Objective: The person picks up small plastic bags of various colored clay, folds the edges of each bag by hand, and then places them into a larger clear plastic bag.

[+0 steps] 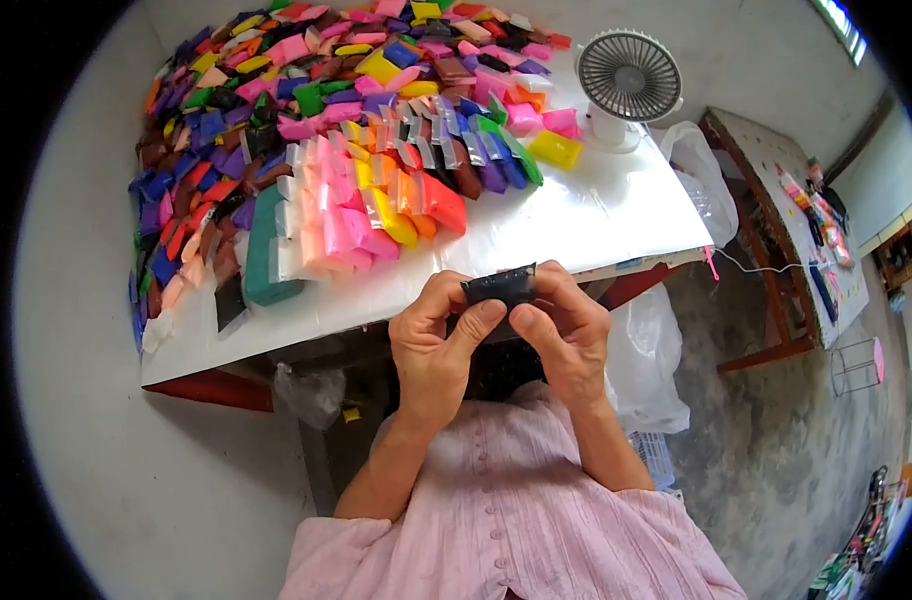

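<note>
A small black packet (500, 287) is held between my two hands in front of the table's front edge. My left hand (438, 335) pinches its left end, thumb on the near face and fingers behind. On the right end, my right hand (566, 330) grips it the same way. Just beyond my hands, rows of clear-topped packets lie on the white table, among them pink ones (341, 235), a red one (442, 203) and yellow ones (394, 222). A teal block (266, 250) is left of the pink packets.
A large pile of coloured packets (286, 75) covers the table's back left. A white fan (628, 85) stands at the back right of the table (616, 215). Plastic bags (648, 360) hang or lie below. A second table (776, 220) is on the right.
</note>
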Demonstrator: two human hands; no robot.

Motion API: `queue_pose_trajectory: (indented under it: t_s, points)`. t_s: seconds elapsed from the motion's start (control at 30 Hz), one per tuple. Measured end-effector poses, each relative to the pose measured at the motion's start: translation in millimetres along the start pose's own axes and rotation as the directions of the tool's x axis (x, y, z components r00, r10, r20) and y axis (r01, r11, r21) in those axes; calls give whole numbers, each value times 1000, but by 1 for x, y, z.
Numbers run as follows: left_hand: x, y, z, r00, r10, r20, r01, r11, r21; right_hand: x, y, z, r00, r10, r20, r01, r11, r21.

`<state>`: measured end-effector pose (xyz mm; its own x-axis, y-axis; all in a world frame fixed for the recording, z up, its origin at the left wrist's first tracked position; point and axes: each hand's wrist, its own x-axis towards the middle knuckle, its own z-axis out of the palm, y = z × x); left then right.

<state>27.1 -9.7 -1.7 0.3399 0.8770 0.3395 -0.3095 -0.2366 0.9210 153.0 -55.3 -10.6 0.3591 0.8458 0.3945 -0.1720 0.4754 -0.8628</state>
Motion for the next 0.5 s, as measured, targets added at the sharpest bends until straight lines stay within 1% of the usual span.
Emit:
queue_pose_trajectory:
  t_s: [0.07,0.1,0.13,0.17,0.23,0.33,0.37,0.43,0.5]
  points:
    - [-2,4,6,1000,-19,-20,18,998,-59,0,-4,1,1000,-5,22,7,995,-99]
    - [-4,4,5,999,-25,-22,24,999,-24,1,-5,1,999,-6,32,11,989,-148]
    - [-7,2,4,999,-30,-24,30,999,10,2,4,0,996,-86,32,89,986,-139]
    - [-9,2,3,999,-34,-25,35,998,46,2,3,1,997,-67,24,70,988,-140]
    - [-11,2,3,1000,-26,-8,26,998,56,0,0,3,1000,-28,9,29,990,-139]
    - [-16,2,3,1000,-12,-2,13,995,102,-1,2,3,991,-134,-6,128,963,-237]
    - [-17,3,2,1000,-7,-4,7,992,122,-2,0,4,992,-128,-19,120,962,-244]
    - [-19,2,3,1000,-7,-6,8,995,100,-2,-8,7,992,-118,-45,103,960,-259]
    - [-21,2,6,1000,-26,-12,27,998,59,-3,-4,6,988,-143,-60,124,961,-246]
